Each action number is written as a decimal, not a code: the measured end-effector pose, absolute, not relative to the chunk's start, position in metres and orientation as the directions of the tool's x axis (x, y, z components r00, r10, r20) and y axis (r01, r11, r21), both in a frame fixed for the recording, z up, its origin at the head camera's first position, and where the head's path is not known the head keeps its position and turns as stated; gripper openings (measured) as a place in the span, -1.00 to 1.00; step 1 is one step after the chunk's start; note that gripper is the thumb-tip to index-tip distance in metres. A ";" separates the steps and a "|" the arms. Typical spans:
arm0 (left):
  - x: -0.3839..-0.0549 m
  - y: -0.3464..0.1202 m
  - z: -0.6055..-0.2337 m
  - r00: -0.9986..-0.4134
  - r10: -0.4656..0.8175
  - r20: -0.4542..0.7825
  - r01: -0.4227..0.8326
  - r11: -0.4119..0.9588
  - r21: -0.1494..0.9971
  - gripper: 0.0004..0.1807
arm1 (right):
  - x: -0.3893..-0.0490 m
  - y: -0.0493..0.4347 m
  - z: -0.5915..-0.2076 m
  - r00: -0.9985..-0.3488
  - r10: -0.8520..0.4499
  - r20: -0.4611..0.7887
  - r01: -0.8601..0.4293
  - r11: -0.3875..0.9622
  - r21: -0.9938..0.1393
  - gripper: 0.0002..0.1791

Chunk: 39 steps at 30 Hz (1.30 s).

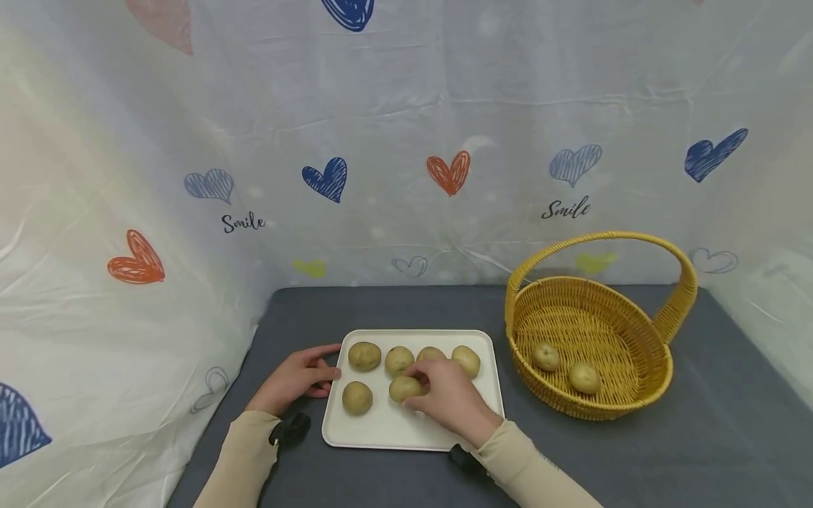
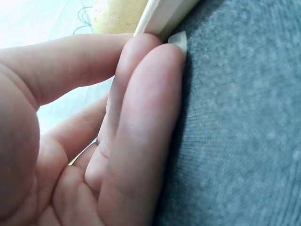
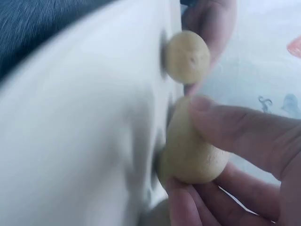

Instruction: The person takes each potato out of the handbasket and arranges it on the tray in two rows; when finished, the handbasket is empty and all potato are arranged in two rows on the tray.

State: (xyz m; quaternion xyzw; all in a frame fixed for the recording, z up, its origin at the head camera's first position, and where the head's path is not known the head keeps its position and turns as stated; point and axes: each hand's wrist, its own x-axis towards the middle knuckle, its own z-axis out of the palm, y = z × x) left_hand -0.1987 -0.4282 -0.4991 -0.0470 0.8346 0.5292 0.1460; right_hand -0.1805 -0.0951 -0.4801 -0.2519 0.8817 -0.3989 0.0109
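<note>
My right hand pinches a potato between thumb and fingers, low over the white tray. In the right wrist view, the held potato has the thumb on one side and fingertips on the other. At the tray's left rim is my left hand, its thumb and fingers gripping the edge; the left wrist view shows the fingertips at the rim. Along the tray's far side lies a row of potatoes, partly hidden by my right hand. One potato lies near the left rim.
To the right of the tray stands a yellow wicker basket with a tall arched handle. Two potatoes lie inside it. A dark grey cloth covers the table, and a white curtain printed with hearts hangs behind.
</note>
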 end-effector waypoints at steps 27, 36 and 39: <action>-0.203 -0.423 -0.497 -0.948 0.091 -0.303 -0.237 0.430 0.871 -0.23 | -0.170 -0.111 -0.491 -0.868 -0.448 0.214 -0.465 0.581 -0.668 -0.60; -0.202 -0.426 -0.497 -0.949 0.061 -0.311 -0.254 0.440 0.861 -0.22 | -0.168 -0.105 -0.480 -0.861 -0.480 0.166 -0.455 0.584 -0.672 -0.53; -0.201 -0.428 -0.498 -0.948 0.059 -0.314 -0.258 0.437 0.861 -0.22 | -0.165 -0.090 -0.469 -0.861 -0.485 0.156 -0.454 0.591 -0.667 -0.52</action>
